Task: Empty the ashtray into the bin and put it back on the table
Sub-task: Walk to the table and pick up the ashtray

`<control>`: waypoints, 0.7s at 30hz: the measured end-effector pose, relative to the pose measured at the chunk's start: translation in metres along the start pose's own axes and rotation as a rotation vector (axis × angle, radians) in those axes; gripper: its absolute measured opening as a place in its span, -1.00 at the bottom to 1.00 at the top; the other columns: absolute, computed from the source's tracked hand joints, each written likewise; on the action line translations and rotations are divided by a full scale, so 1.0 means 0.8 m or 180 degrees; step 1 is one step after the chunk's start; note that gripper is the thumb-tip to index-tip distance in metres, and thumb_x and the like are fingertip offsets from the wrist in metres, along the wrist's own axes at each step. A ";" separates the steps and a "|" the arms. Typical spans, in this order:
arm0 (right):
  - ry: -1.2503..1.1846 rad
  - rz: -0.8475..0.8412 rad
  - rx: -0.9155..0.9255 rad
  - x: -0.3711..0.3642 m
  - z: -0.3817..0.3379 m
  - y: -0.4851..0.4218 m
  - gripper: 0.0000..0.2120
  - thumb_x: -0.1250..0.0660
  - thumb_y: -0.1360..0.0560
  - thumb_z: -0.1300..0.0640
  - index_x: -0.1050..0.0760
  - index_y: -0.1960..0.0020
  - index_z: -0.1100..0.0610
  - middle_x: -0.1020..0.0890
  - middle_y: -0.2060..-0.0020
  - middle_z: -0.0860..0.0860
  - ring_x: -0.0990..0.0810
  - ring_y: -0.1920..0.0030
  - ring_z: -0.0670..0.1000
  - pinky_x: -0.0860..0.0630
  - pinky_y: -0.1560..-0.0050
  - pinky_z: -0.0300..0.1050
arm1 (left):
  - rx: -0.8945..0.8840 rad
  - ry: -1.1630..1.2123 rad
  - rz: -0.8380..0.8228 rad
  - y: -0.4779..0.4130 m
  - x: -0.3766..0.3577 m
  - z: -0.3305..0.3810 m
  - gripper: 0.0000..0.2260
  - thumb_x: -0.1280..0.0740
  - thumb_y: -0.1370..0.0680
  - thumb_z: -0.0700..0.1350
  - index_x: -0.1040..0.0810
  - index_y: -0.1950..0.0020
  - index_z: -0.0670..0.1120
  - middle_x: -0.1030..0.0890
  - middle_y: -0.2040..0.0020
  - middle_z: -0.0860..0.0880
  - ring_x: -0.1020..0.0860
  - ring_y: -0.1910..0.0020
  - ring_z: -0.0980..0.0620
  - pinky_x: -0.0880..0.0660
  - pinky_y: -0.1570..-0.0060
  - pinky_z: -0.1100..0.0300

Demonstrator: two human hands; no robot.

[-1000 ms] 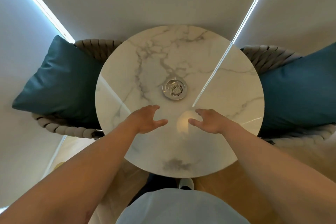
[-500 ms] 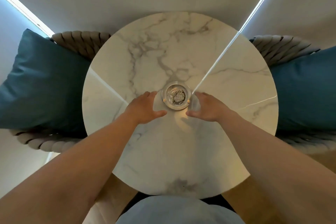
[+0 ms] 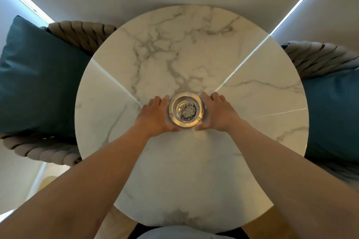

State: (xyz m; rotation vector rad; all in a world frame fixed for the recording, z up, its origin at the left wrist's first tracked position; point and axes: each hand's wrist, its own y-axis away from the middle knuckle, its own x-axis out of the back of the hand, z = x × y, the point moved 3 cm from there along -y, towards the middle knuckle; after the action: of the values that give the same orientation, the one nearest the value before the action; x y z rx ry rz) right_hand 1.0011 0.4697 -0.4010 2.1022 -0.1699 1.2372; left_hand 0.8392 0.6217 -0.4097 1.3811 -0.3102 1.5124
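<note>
A round glass ashtray with grey ash in its bowl sits on the white marble round table, a little nearer than the middle. My left hand lies on the tabletop against the ashtray's left side. My right hand lies against its right side. The fingers of both hands stretch out along the rim and the thumbs curve in toward its near edge. The ashtray rests on the table. No bin is in view.
Two woven rope chairs stand close to the table, one on the left and one on the right, each holding a teal cushion. A pale wall lies beyond the table. Wooden floor shows at the near edge.
Both hands have moved forward from the near part of the table and now sit on either side of the ashtray. The camera has moved closer over the table.
</note>
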 end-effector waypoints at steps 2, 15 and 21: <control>-0.0033 0.0047 0.0075 0.000 -0.001 -0.004 0.15 -0.58 -0.04 -0.36 -0.15 -0.46 0.01 -0.38 -0.18 0.09 -0.39 -0.17 0.18 -0.46 -0.17 0.11 | -0.0020 -0.0013 0.0037 -0.004 -0.001 0.000 0.07 -0.44 -0.13 0.42 -0.10 -0.48 0.00 -0.37 -0.25 -0.05 -0.36 -0.26 -0.08 -0.35 -0.18 -0.01; 0.0090 0.0023 0.0151 -0.002 -0.007 -0.010 0.15 -0.60 -0.11 -0.30 -0.13 -0.52 0.03 -0.35 -0.21 0.10 -0.37 -0.20 0.16 -0.42 -0.22 0.07 | -0.0187 -0.0145 0.0132 -0.015 -0.005 0.004 0.05 -0.45 -0.11 0.42 -0.16 -0.47 0.01 -0.41 -0.20 -0.06 -0.39 -0.22 -0.10 -0.36 -0.18 -0.02; 0.0083 0.0043 0.0143 -0.004 -0.008 -0.012 0.15 -0.60 -0.12 -0.29 -0.13 -0.53 0.04 -0.35 -0.22 0.10 -0.36 -0.21 0.16 -0.41 -0.23 0.05 | -0.0213 -0.0176 0.0189 -0.016 -0.005 0.003 0.03 -0.45 -0.12 0.41 -0.19 -0.45 -0.01 -0.42 -0.19 -0.07 -0.40 -0.20 -0.11 -0.36 -0.15 -0.02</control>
State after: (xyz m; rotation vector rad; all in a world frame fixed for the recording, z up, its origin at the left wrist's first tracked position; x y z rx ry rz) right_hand 0.9984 0.4801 -0.4061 2.1252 -0.1460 1.2869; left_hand 0.8495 0.6237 -0.4176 1.3731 -0.4359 1.5005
